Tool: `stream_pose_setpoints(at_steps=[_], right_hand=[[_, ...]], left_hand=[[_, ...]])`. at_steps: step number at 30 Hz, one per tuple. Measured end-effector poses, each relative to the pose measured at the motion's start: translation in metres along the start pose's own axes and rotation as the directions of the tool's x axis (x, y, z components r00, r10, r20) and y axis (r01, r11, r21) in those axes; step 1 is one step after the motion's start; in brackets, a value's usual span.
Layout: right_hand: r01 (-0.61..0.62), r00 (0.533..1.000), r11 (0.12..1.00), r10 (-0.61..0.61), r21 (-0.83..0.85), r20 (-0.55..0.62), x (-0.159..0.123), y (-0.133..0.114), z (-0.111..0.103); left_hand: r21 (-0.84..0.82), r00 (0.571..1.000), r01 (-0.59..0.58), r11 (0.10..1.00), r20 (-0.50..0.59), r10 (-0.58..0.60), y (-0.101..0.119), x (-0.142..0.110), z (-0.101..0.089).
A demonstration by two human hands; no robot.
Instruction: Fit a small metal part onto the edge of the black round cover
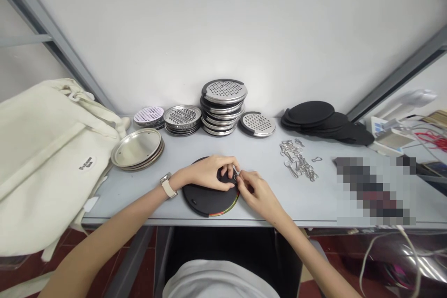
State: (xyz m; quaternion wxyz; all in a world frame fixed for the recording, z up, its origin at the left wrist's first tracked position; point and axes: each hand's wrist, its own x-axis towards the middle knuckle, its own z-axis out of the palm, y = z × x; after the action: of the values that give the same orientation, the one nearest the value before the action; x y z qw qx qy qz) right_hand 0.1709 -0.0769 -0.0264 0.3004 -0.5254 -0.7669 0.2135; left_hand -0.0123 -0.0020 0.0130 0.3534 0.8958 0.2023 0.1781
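Observation:
A round black disc [206, 201] with a multicoloured strip along its near edge lies flat on the table, under my hands. My left hand [207, 172], with a white-strapped watch on its wrist, rests on the disc's far part and pinches a small black piece [225, 177]. A small metal clip [236, 172] stands at that piece's right end. My right hand [254, 191] holds the clip between its fingertips. The fingers hide most of the small piece and the clip's attachment point.
Stacks of metal grater discs [223, 104] and shallow metal lids [137, 149] stand along the back. Black discs [310, 114] lie to the right, near a pile of metal key rings [296, 160]. A cream canvas bag [45, 158] sits at the left. A blurred patch covers the table's right part.

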Motion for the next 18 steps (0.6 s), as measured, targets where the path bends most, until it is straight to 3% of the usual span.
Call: stream_pose_setpoints(at_steps=[7, 18], right_hand=[[-0.016, 1.000, 1.000, 0.016, 0.005, 0.003, -0.0013, -0.0014, -0.0011], [-0.038, 0.998, 0.998, 0.036, -0.046, -0.049, -0.0038, -0.0018, 0.0042]], left_hand=[[0.087, 1.000, -0.027, 0.996, 0.013, 0.026, -0.0010, -0.0024, -0.0024], [-0.012, 0.999, -0.038, 0.999, 0.036, 0.038, -0.0009, -0.0021, -0.0035]])
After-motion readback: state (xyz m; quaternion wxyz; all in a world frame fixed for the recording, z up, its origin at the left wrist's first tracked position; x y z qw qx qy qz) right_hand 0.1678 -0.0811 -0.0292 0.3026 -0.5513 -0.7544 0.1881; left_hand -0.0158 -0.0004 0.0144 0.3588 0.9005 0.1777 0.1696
